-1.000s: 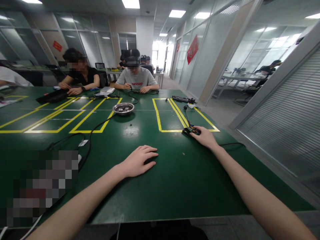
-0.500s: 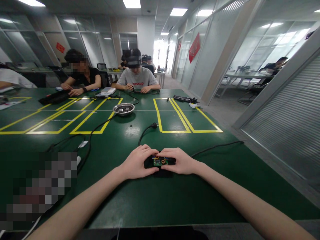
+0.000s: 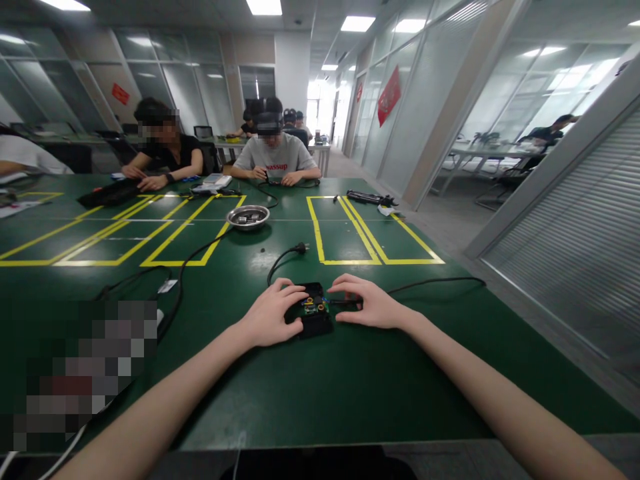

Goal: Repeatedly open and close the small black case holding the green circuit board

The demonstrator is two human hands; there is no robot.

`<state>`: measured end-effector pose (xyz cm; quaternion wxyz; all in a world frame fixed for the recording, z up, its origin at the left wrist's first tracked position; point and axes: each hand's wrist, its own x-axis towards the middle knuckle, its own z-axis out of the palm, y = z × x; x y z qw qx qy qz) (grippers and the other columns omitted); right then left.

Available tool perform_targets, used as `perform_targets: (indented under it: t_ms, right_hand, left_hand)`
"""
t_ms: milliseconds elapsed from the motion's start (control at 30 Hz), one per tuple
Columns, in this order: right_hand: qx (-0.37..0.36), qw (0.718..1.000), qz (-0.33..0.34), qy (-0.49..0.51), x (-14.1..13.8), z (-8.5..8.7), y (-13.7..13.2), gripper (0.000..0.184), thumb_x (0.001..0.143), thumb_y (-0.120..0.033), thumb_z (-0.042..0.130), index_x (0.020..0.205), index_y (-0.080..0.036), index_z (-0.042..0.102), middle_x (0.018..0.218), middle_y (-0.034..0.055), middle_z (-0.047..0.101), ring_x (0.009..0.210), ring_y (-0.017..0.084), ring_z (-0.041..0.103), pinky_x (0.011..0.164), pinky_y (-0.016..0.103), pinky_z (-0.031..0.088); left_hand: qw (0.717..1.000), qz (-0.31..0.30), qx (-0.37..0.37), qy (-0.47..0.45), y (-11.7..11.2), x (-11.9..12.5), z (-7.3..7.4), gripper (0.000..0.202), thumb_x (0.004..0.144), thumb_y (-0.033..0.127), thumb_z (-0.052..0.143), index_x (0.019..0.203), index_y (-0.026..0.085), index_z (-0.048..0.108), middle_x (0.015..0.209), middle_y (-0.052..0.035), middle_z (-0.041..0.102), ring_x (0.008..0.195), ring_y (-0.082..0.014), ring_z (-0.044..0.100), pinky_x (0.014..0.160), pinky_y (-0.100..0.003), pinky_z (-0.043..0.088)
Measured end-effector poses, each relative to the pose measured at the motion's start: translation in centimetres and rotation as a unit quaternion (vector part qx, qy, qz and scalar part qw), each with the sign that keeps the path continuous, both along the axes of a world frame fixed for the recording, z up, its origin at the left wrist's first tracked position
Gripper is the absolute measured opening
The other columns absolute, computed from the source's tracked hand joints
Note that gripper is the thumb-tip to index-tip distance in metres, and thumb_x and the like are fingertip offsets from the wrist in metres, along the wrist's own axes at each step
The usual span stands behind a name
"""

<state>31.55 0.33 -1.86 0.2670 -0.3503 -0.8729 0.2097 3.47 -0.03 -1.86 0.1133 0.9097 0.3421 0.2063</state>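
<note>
One grey T-shirt [image 3: 300, 157], far side: red chest lettering [image 3: 277, 167], "wassup". One red sign [image 3: 389, 97], glass partition [image 3: 425, 100] at right: characters too blurred to read. One white tag [image 3: 168, 286], left: nothing legible.

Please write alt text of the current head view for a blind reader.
A left hand and right hand flank a black case with an exposed circuit board on a green table. Beyond are a black plug, a metal bowl and seated people.

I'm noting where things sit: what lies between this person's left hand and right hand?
In the head view, a black case with a green circuit board lies between the left hand and right hand, plus a dark strip, perhaps cord.
</note>
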Motion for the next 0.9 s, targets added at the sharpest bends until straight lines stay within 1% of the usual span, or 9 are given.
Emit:
perform_targets:
  t_ms: [100, 267, 367, 467, 567, 633, 700, 800, 900]
  right_hand:
    - [0.037, 0.999, -0.029, -0.015, 0.3, -0.9, 0.7, 0.017, 0.093, -0.031, 0.069, 0.105, -0.02, 0.075, 0.104, 0.0083, 0.071, 0.088, 0.02, 0.07, 0.078, 0.033, 0.058]
    - [0.078, 0.994, -0.065, -0.026, -0.8, -2.2, 1.2, 0.014, 0.096, -0.026, 0.065, 0.099, -0.02, 0.077, 0.091, 0.0058, 0.072, 0.078, 0.019, 0.068, 0.072, 0.03, 0.054]
    - [0.09, 0.992, -0.084, -0.029, -1.5, -2.3, 1.1, 0.014, 0.097, -0.025, 0.065, 0.098, -0.02, 0.078, 0.089, 0.0053, 0.072, 0.077, 0.018, 0.068, 0.07, 0.029, 0.052]
    - [0.099, 0.991, -0.091, -0.027, -1.8, -2.3, 1.0, 0.014, 0.097, -0.024, 0.065, 0.097, -0.021, 0.078, 0.088, 0.0052, 0.071, 0.078, 0.018, 0.068, 0.071, 0.028, 0.052]
    - [0.104, 0.99, -0.091, -0.013, -1.8, -2.1, 0.9, 0.014, 0.098, -0.024, 0.064, 0.097, -0.02, 0.078, 0.088, 0.0057, 0.072, 0.078, 0.018, 0.068, 0.071, 0.029, 0.053]
    - [0.111, 0.989, -0.093, 0.007, -1.8, -1.9, 0.6, 0.016, 0.098, -0.024, 0.062, 0.099, -0.019, 0.077, 0.089, 0.0066, 0.072, 0.078, 0.019, 0.068, 0.071, 0.03, 0.054]
    - [0.118, 0.989, -0.085, 0.033, -1.9, -1.5, 0.1, 0.017, 0.099, -0.025, 0.06, 0.1, -0.019, 0.076, 0.09, 0.0074, 0.072, 0.077, 0.019, 0.068, 0.069, 0.03, 0.054]
    - [0.115, 0.991, -0.035, 0.062, -2.3, -0.8, -1.0, 0.017, 0.099, -0.025, 0.06, 0.101, -0.019, 0.075, 0.089, 0.0077, 0.072, 0.076, 0.019, 0.068, 0.068, 0.03, 0.054]
    - [0.099, 0.993, 0.019, 0.055, -2.5, -0.3, -1.7, 0.014, 0.096, -0.024, 0.061, 0.099, -0.019, 0.074, 0.087, 0.0066, 0.072, 0.074, 0.018, 0.067, 0.066, 0.029, 0.054]
  left_hand:
    - [1.0, -0.008, 0.009, -0.008, 0.7, -0.5, -0.2, 0.049, 0.08, 0.022, 0.067, 0.129, 0.019, 0.069, 0.137, -0.0121, 0.066, 0.128, -0.0345, 0.051, 0.11, -0.054, 0.049]
    - [0.999, -0.01, -0.01, -0.05, 1.8, -1.3, -0.6, 0.048, 0.085, 0.023, 0.067, 0.133, 0.021, 0.065, 0.139, -0.0129, 0.062, 0.13, -0.0313, 0.053, 0.113, -0.052, 0.047]
    - [0.995, 0.012, -0.026, -0.097, 1.9, -1.5, -0.7, 0.033, 0.09, 0.03, 0.067, 0.122, 0.02, 0.068, 0.129, -0.0126, 0.063, 0.123, -0.0283, 0.059, 0.108, -0.047, 0.051]
    - [0.991, 0.035, -0.016, -0.129, 2.1, -1.6, -0.7, 0.02, 0.09, 0.029, 0.065, 0.107, 0.019, 0.069, 0.116, -0.0103, 0.064, 0.114, -0.0255, 0.063, 0.101, -0.041, 0.055]
    - [0.992, 0.026, -0.004, -0.12, 2.4, -1.8, -0.4, 0.01, 0.09, 0.023, 0.062, 0.096, 0.02, 0.069, 0.107, -0.0077, 0.066, 0.103, -0.0226, 0.066, 0.093, -0.037, 0.056]
    - [0.994, 0.021, -0.001, -0.104, 2.4, -1.9, 0.0, 0.009, 0.091, 0.023, 0.06, 0.093, 0.019, 0.068, 0.099, -0.0064, 0.069, 0.094, -0.021, 0.068, 0.086, -0.034, 0.056]
    - [0.996, 0.023, 0.004, -0.089, 2.1, -2.1, 0.6, 0.011, 0.091, 0.024, 0.058, 0.091, 0.019, 0.068, 0.089, -0.0048, 0.07, 0.084, -0.019, 0.068, 0.077, -0.03, 0.055]
    - [0.997, 0.019, 0.016, -0.067, 1.1, -2.4, 1.7, 0.011, 0.088, 0.021, 0.058, 0.086, 0.019, 0.068, 0.079, -0.0018, 0.067, 0.071, -0.0149, 0.064, 0.064, -0.024, 0.049]
    - [0.998, -0.017, -0.019, -0.052, 0.3, -2.6, 2.3, 0.01, 0.084, 0.019, 0.058, 0.082, 0.018, 0.068, 0.075, -0.0002, 0.064, 0.064, -0.0124, 0.059, 0.058, -0.021, 0.045]
